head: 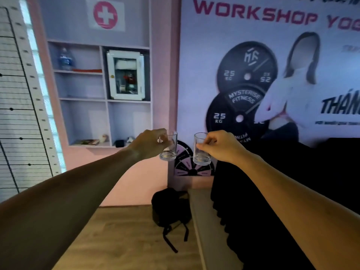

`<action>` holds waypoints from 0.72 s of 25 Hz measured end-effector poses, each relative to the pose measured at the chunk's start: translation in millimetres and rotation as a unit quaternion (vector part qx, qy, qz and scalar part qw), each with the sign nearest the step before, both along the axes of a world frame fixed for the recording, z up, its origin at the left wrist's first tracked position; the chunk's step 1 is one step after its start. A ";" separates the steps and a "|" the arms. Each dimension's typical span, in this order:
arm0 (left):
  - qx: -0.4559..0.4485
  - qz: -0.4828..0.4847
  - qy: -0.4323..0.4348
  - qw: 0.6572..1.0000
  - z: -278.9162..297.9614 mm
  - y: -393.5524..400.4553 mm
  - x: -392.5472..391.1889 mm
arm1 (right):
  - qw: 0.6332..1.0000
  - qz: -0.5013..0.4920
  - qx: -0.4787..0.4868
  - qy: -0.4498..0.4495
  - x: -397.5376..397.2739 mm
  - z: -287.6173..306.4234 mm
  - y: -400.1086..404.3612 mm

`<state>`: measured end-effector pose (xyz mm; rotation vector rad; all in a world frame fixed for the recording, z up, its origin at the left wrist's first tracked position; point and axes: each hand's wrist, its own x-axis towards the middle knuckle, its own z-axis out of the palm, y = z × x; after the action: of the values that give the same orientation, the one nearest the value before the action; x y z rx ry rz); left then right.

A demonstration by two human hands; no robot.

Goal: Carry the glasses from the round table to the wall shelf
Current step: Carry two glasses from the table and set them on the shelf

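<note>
Nearest the camera, both forearms reach forward over the wooden floor (120,230), where a black backpack (169,207) slumps against the foot of a low pale ledge (204,221), slightly left of the line between the arms.

At arm's length the left hand (150,145) has its grip closed on the left glass (169,147), fingers wrapped around the upper wall from the left side while the heavy base hangs free below. The right hand (222,147) has its grip closed on the right glass (201,151) in the mirror fashion, fingertips pinching the wall from the right. Both glasses stand close to upright, look empty, and sit near each other without touching. Holding them from the outer sides keeps the two apart, so they are less likely to knock together, and leaves the bases clear to be set down flat.

Farther off on the left is the wall shelf (105,100), a recessed grid of compartments. A water bottle (65,59) occupies the top left one, a white cabinet (125,75) the top right, and small items lie along the bottom row. The middle left compartment looks bare, probably the easiest landing spot. The glasses sit level with the lowest row and to its right, so the carry seems well along, with placing not yet done. The round table is out of sight.

On the far right wall hangs a fitness poster (272,75).
</note>
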<state>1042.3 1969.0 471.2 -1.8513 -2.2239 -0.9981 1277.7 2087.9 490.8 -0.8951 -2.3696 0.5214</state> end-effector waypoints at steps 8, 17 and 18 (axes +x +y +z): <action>0.009 0.083 0.016 0.996 3.0 95.5 -151.3 | 0.994 0.105 -0.002 0.012 -177.3 -7.9 136.0; 0.000 0.187 0.009 0.982 11.4 171.2 -319.7 | 0.981 0.190 0.016 0.025 -381.2 17.1 255.2; -0.001 0.196 0.008 0.981 11.9 174.6 -339.9 | 0.979 0.200 0.018 0.019 -405.8 16.7 261.5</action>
<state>702.4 2143.6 483.2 -1.3325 -2.4420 -0.9010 871.9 2349.4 507.5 -0.3844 -2.5238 0.6401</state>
